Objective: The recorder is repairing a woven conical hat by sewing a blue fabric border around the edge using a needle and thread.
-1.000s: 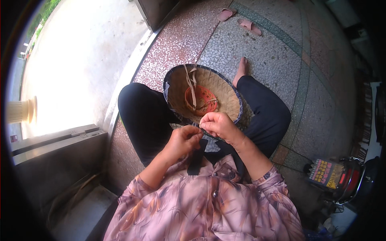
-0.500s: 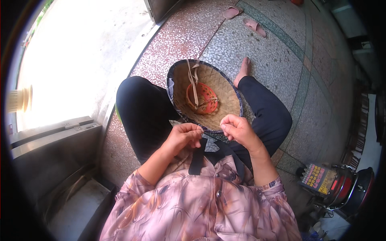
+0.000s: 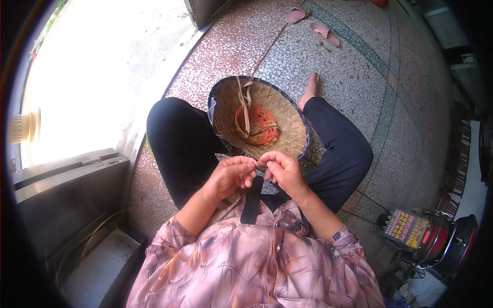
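Note:
My left hand [image 3: 233, 176] and my right hand [image 3: 284, 172] meet fingertip to fingertip over my lap. Thumb and forefinger are pinched together on each; whatever lies between them is too small to make out. Just beyond them a woven straw hat [image 3: 287, 123] rests with its hollow side up between my knees, its brim bound in dark patterned cloth. Inside it sits a red-orange patterned ring [image 3: 263, 134], and pale cloth ties [image 3: 242, 100] hang across it. Below my hands a black strap [image 3: 251, 203] lies over my lap.
Two pink slippers [image 3: 324, 34] lie on the speckled terrazzo floor [image 3: 318, 56] ahead. At the left is a bright doorway with a metal door track [image 3: 72, 172]. A red and black vehicle rear [image 3: 436, 238] with a plate stands at the right.
My right hand has moved left until its fingertips meet those of my left hand, which has barely moved. The straw hat has shifted slightly to the left.

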The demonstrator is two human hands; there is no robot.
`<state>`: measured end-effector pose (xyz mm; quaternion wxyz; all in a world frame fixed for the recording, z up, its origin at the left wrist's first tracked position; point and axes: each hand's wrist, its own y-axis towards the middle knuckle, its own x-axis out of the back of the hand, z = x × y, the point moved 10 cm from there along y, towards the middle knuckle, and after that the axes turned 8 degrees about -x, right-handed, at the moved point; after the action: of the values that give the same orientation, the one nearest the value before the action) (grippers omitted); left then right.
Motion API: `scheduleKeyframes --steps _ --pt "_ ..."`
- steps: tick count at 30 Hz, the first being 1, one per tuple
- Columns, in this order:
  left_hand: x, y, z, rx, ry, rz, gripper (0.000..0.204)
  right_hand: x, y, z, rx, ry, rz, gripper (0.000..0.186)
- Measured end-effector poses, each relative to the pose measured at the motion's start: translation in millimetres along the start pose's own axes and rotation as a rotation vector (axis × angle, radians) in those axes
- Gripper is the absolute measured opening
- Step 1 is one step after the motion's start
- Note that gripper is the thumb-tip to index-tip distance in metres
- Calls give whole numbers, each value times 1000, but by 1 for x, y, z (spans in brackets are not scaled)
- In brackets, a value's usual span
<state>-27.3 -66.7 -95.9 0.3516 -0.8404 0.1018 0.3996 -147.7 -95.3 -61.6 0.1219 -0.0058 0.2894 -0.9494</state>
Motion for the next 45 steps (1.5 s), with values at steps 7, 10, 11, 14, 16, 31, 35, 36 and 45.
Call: scheduleKeyframes --steps 7,10,11,14,16,31,35,36,45 --pt "-2 -5 6 63 -46 -9 16 -11 -5 -17 -242 -137 228 13" --pt "-9 -9 19 144 -22 88 15 -23 -12 -6 -80 -385 393 9" --pt "-9 -10 19 146 -26 85 15 -21 -13 -6 -85 -385 396 9" --pt "-19 -16 20 165 -127 144 16 -24 -19 -5 -152 -115 496 10" --pt "-27 -16 19 153 -174 195 15 -23 -24 3 -134 -43 489 7" --pt "-24 -14 -6 -151 120 9 17 -14 -31 10 -105 -38 298 10" --pt "-26 -13 -4 -113 186 17 19 -10 -27 6 -198 -28 230 9" --pt "-26 -13 -3 -100 201 16 20 -9 -26 6 -200 -37 212 10" --pt "-27 -11 -3 -133 186 15 22 0 -19 -5 -213 51 110 10"
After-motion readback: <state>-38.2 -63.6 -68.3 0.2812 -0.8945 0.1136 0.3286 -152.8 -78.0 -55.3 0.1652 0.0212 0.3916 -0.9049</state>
